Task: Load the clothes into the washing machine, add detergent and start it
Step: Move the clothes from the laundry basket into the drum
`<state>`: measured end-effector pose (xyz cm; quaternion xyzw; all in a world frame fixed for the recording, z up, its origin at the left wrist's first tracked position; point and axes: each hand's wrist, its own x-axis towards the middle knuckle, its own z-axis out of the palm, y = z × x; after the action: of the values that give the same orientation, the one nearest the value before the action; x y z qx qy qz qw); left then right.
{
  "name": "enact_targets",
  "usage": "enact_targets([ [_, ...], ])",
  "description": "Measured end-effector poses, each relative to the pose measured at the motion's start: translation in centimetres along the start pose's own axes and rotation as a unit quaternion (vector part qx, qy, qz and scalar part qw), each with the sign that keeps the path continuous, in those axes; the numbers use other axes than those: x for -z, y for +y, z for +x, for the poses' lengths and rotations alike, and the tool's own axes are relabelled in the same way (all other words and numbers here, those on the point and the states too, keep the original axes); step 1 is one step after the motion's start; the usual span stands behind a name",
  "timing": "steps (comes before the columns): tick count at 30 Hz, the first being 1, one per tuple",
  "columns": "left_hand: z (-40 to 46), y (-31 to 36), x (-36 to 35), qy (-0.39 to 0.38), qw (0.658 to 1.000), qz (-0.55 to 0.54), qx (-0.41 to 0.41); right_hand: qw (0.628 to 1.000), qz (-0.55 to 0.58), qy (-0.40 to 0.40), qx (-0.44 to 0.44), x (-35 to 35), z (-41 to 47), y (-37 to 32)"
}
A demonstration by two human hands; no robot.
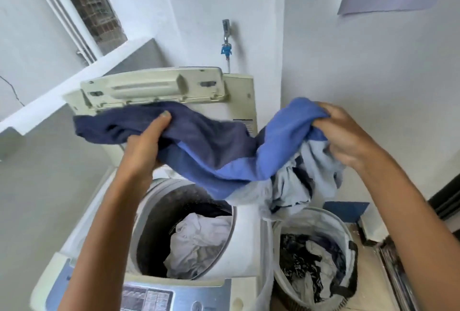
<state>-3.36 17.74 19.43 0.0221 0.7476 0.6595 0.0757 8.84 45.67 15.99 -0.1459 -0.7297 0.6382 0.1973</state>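
A two-tone blue garment (214, 151) is stretched in the air above the top-loading washing machine (245, 248). My left hand (144, 146) grips its dark blue end and my right hand (346, 136) grips its lighter end, along with a pale blue and white garment (298, 186) that hangs down from it. The machine's lid (154, 89) stands up at the back. Inside the drum (151, 231) lies a white garment (199, 243). The control panel (146, 297) runs along the front edge.
A round white laundry basket (336, 221) with dark and white clothes stands on the floor right of the machine. A tap with a blue fitting (226, 47) is on the wall behind. A ledge (74, 81) runs along the left wall. A dark blue box (346, 209) sits behind the basket.
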Motion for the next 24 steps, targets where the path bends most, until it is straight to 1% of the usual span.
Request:
enact_targets([
  [1, -0.4, -0.5, 1.0, -0.024, 0.997, 0.076, 0.003, 1.0, 0.004, -0.01, 0.005, -1.7, 0.2, -1.4],
  [2, -0.7, -0.9, 2.1, -0.076, 0.981, 0.18, -0.006, 1.0, 0.006, -0.018, 0.009, -3.4, 0.3, -2.7],
  [3, -1.1, -1.0, 3.2, -0.153, 0.937, 0.314, -0.017, 1.0, 0.003, -0.024, 0.016, -5.1, 0.5, -3.7],
  [4, -1.4, -1.1, 4.0, -0.224, 0.87, 0.44, -0.018, 0.999, -0.01, -0.024, 0.026, -6.6, 0.6, -4.6],
  [5, -1.8, -1.1, 4.8, -0.267, 0.799, 0.539, -0.022, 0.998, -0.033, -0.028, 0.039, -8.2, 0.7, -5.3],
  [6, -2.2, -1.2, 5.2, -0.278, 0.758, 0.589, -0.034, 0.996, -0.059, -0.038, 0.052, -9.7, 0.6, -5.9],
  [7, -2.5, -1.3, 5.3, -0.261, 0.764, 0.587, -0.062, 0.993, -0.085, -0.051, 0.063, -11.1, 0.5, -6.5],
  [8, -3.0, -1.5, 4.8, -0.233, 0.791, 0.555, -0.108, 0.99, -0.101, -0.065, 0.074, -12.4, 0.2, -6.9],
  [9, -3.4, -1.9, 3.9, -0.215, 0.811, 0.514, -0.175, 0.988, -0.109, -0.073, 0.082, -13.4, 0.1, -7.2],
  [10, -3.8, -2.4, 2.9, -0.203, 0.822, 0.479, -0.232, 0.987, -0.112, -0.076, 0.09, -14.6, -0.2, -7.5],
  [11, -4.1, -3.2, 1.9, -0.192, 0.836, 0.442, -0.263, 0.986, -0.115, -0.074, 0.099, -15.5, -0.4, -7.8],
  [12, -4.2, -4.0, 1.1, -0.168, 0.86, 0.4, -0.269, 0.983, -0.124, -0.072, 0.111, -16.2, -0.6, -8.0],
  [13, -4.0, -4.7, 0.7, -0.123, 0.891, 0.351, -0.259, 0.979, -0.14, -0.076, 0.124, -16.7, -0.7, -8.3],
  [14, -3.7, -5.3, 0.5, -0.07, 0.919, 0.3, -0.244, 0.975, -0.152, -0.096, 0.133, -16.7, -0.8, -8.4],
  [15, -3.5, -5.6, 0.6, -0.028, 0.937, 0.264, -0.229, 0.971, -0.149, -0.134, 0.132, -16.5, -0.9, -8.4],
  [17, -2.9, -6.0, 1.1, 0.015, 0.955, 0.228, -0.189, 0.964, -0.109, -0.221, 0.1, -15.3, -1.3, -8.3],
  [19, -2.2, -6.3, 1.5, 0.031, 0.976, 0.162, -0.144, 0.957, -0.088, -0.264, 0.085, -13.1, -1.6, -7.4],
  [21, -1.9, -6.5, 2.1, 0.046, 0.995, 0.049, -0.075, 0.952, -0.108, -0.278, 0.061, -10.6, -2.1, -5.3],
  [22, -1.7, -6.6, 2.4, 0.057, 0.998, -0.007, -0.031, 0.949, -0.124, -0.288, 0.029, -9.4, -2.3, -3.8],
  [23, -1.5, -6.7, 2.6, 0.068, 0.996, -0.059, 0.015, 0.938, -0.151, -0.311, -0.017, -8.4, -2.6, -2.0],
  [24, -1.4, -6.8, 3.0, 0.076, 0.99, -0.103, 0.062, 0.917, -0.192, -0.344, -0.065, -7.8, -3.0, -0.2],
])
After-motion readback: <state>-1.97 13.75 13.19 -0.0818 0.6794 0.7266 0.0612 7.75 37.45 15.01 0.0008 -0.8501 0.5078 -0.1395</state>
